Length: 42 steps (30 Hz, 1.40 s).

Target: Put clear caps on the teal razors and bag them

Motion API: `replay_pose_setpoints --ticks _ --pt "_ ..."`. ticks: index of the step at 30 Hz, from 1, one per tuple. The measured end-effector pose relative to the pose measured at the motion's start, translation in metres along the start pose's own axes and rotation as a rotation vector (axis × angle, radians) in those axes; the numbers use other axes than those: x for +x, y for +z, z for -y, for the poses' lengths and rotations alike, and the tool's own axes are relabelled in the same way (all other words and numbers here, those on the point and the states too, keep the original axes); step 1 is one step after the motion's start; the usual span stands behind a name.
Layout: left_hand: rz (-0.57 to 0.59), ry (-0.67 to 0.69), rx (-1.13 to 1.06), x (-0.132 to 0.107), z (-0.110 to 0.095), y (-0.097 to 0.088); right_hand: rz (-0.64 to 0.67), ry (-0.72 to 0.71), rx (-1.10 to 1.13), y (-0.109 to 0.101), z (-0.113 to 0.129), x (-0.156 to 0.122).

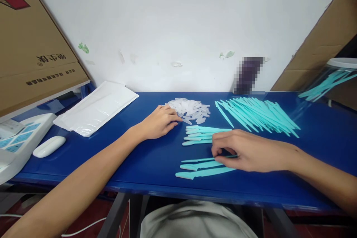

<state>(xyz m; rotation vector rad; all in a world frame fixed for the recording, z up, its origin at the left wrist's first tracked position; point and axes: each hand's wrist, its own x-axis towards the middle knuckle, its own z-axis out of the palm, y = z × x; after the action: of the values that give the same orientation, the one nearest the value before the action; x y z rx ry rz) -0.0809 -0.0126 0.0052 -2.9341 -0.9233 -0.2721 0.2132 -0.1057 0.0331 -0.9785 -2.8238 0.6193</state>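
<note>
My left hand point(160, 122) is at the near left edge of a pile of translucent plastic blade caps point(191, 108). Its fingers are curled, with thumb and index fingertip closed at a single cap point(186, 121). My right hand point(237, 150) pinches a turquoise eyebrow razor point(196, 160), seen edge-on, its handle partly hidden by the fingers. Two more razors point(192, 174) lie just nearer to me, partly under that hand. Beyond it, several razors point(195, 134) lie side by side, blade ends to the left. A large heap of turquoise razors point(259, 115) lies at the back right.
On the blue table point(145, 167) at the left lie a white padded envelope point(97, 108), a white oval case point(49, 146) and a white tray with blue labels point(25, 137). A cardboard box point(36, 52) leans behind them. A clear jar point(329, 78) with turquoise razors stands far right.
</note>
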Motion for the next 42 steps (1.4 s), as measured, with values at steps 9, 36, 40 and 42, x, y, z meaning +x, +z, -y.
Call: replay_pose_setpoints --ticks 9,36,40,42 --pt "0.009 -0.015 0.021 0.000 -0.002 -0.003 -0.163 0.016 -0.080 0.004 -0.005 0.001" --pt "-0.414 -0.124 -0.546 0.003 -0.019 -0.009 -0.439 0.199 -0.192 0.005 -0.018 0.004" --pt "-0.530 -0.305 -0.876 0.008 -0.026 -0.013 -0.492 0.229 -0.098 0.005 -0.018 0.002" --pt "-0.553 -0.347 -0.955 0.009 -0.028 -0.015 -0.541 0.226 -0.087 0.004 -0.018 0.002"
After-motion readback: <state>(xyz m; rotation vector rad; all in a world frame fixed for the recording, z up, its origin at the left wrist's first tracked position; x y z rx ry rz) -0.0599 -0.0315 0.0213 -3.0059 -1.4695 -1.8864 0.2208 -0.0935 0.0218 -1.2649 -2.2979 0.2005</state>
